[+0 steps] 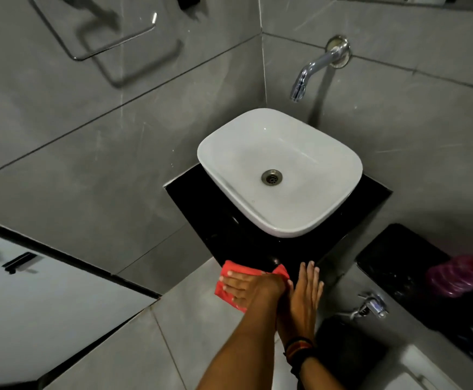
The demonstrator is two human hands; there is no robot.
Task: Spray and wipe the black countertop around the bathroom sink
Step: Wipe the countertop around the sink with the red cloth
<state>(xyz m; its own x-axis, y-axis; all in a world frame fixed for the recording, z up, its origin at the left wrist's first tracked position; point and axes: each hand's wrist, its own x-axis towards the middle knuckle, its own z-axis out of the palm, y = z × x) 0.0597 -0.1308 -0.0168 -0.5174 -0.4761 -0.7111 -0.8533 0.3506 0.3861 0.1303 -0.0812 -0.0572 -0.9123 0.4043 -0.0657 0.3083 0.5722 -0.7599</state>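
A white vessel sink [308, 220] stands on a small black countertop [201, 201] in a grey-tiled corner. At the countertop's near corner lies a red cloth [234, 270]. My left hand [246, 287] presses flat on the cloth, fingers pointing left. My right hand [305, 291], with bands on the wrist, rests flat beside it against the countertop's front edge, fingers straight and holding nothing. A pink translucent bottle [455, 277], blurred, stands on a black ledge at the right.
A chrome wall spout [314, 66] hangs above the sink. To the right, the lower black ledge [393, 249] has a chrome tap [370, 305] below it. A metal towel ring [103, 38] is on the left wall. A white door [46, 291] is at the lower left.
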